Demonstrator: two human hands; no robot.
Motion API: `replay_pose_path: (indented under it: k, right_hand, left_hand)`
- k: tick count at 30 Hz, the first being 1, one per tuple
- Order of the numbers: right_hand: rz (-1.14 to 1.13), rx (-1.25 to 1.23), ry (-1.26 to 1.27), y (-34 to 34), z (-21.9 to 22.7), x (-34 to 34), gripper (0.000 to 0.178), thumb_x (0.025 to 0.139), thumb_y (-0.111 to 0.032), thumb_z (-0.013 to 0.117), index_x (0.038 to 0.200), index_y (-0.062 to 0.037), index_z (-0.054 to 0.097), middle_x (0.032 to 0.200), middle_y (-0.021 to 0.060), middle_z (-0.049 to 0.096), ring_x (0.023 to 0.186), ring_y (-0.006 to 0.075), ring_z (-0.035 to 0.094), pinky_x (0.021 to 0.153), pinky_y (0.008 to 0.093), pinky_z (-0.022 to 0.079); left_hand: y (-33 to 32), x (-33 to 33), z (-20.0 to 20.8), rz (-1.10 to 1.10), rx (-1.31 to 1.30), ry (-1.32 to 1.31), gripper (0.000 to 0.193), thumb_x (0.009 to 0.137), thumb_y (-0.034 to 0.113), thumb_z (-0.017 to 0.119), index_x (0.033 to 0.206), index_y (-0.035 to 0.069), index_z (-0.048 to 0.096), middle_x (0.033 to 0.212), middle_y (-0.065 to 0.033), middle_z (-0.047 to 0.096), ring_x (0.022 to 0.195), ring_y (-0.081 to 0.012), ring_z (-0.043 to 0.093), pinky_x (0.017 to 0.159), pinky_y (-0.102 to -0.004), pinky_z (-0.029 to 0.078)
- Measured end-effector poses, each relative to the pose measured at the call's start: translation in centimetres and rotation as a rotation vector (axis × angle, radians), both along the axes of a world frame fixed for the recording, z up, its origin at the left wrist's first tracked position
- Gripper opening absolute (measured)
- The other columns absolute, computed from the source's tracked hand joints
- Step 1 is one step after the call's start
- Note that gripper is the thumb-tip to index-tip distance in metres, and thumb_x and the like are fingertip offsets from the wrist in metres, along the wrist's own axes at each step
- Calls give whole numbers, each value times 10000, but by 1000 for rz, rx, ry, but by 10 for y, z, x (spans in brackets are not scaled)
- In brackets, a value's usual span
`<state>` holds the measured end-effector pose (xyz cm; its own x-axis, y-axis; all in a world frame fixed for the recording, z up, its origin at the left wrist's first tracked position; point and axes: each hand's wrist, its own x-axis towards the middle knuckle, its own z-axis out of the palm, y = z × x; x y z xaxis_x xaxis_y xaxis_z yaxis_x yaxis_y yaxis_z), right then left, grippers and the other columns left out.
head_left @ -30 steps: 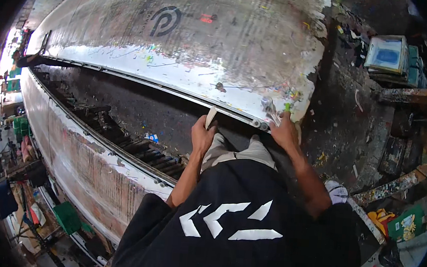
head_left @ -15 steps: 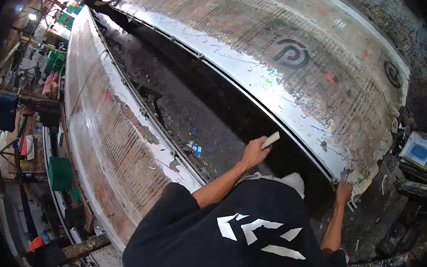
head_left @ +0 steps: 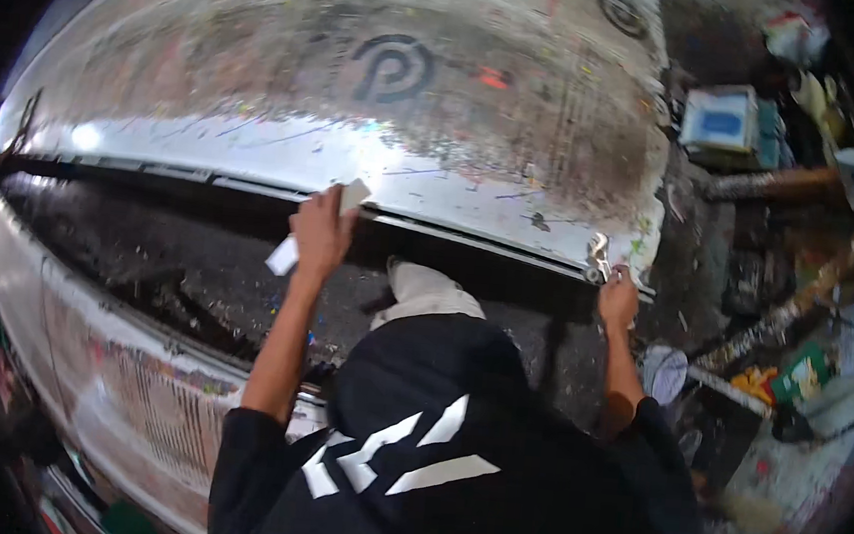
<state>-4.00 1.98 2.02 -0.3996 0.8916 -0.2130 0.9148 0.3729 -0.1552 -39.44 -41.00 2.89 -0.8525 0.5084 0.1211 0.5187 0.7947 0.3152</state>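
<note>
White strip (head_left: 283, 256) in its grasp, the left hand (head_left: 320, 234) is beside the edge rail (head_left: 459, 239) of the tabletop (head_left: 286, 147); the right hand (head_left: 619, 298) pinches a silvery wrench (head_left: 599, 248) at the rail's right end, where work looks under way; how much is done or left I cannot tell.

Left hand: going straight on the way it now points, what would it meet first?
The left hand, holding a flat white strip, would probably first meet the near metal edge of the long paint-stained white table; depth is unclear.
</note>
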Motion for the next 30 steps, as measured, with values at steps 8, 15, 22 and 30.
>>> replay_pose_path:
  k: [8, 15, 22, 30]
  right_hand:
    - [-345, 159, 54, -67, -32, 0, 630, 898, 19, 602, 1484, -49, 382, 919, 270, 719, 896, 508, 688, 770, 579, 509]
    - [-240, 10, -173, -58, 0, -29, 667, 873, -87, 562, 1525, -187, 464, 1029, 326, 689, 964, 518, 667, 840, 585, 520]
    - [-451, -420, 911, -70, -107, 19, 557, 957, -111, 533, 1511, -155, 525, 1255, 252, 688, 1042, 399, 703, 848, 534, 536]
    - [-504, 99, 490, -150, -106, -49, 671, 929, 82, 417, 1552, -154, 497, 1101, 80, 695, 725, 141, 534, 656, 310, 482]
  left_hand:
    - [-1, -94, -7, -317, -21, -157, 430, 971, 312, 654, 1355, 132, 585, 1153, -125, 624, 1057, -349, 572, 916, -500, 419]
    - [-16, -113, -27, -568, 10, -343, 394, 929, 281, 699, 1260, 72, 655, 1187, -140, 638, 1101, -373, 566, 922, -481, 456]
    - [-20, -139, -37, -736, 33, -371, 437, 896, 328, 735, 1290, 145, 684, 1187, -120, 619, 1106, -341, 572, 918, -483, 452]
    - [-51, -150, -37, -729, 74, -348, 433, 904, 314, 724, 1310, 174, 668, 1226, -124, 602, 1149, -339, 552, 959, -485, 452]
